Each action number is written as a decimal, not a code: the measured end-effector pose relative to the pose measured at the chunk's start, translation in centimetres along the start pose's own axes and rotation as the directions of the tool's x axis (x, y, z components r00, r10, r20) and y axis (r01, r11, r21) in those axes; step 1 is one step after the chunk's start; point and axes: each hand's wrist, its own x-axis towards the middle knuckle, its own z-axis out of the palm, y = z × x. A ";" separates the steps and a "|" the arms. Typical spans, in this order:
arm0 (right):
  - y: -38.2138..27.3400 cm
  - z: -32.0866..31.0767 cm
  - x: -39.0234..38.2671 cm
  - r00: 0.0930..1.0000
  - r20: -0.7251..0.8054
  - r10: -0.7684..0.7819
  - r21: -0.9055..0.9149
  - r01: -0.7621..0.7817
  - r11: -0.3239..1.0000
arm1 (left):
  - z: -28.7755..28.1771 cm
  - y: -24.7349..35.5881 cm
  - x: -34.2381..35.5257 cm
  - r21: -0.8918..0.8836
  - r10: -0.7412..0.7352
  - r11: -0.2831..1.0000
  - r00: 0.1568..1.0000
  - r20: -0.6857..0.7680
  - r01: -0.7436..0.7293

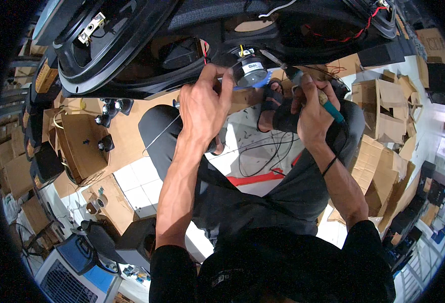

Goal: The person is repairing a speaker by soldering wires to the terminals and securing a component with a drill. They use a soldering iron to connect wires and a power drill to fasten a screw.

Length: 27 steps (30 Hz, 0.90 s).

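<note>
A round speaker (253, 77) with a white label on its back sits at the lower edge of a black panel (202, 22). A short yellow wire (241, 49) meets its terminal. Just left of the speaker, my left hand (202, 101) is closed in a pinch on thin solder wire (163, 132), whose tail hangs down left past my knee. On the right, my right hand (314, 108) grips a soldering iron (294, 74) with a teal handle end. The iron's tip points at the terminal; whether it touches cannot be made out.
Red and black wires (354, 35) run along the panel's right part. A cardboard box (83, 146) and small black speakers (111, 107) stand at left. Torn cardboard (379, 166) lies at right. The iron's black cable (242, 160) loops over the floor near a red strip (258, 178).
</note>
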 end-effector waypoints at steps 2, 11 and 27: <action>0.4 0.1 0.1 1.000 0.016 0.011 0.015 -0.011 1.000 | 0.0 -0.1 0.0 0.011 -0.002 1.000 1.000 0.001 0.002; -1.1 1.0 -0.5 0.997 0.040 0.070 0.059 -0.073 0.996 | 0.2 0.0 0.1 0.023 -0.011 1.000 1.000 0.016 0.011; -0.6 0.7 -0.6 0.996 0.065 0.064 -0.016 -0.063 0.998 | 0.0 -0.2 0.1 0.026 -0.003 1.000 1.000 0.013 0.003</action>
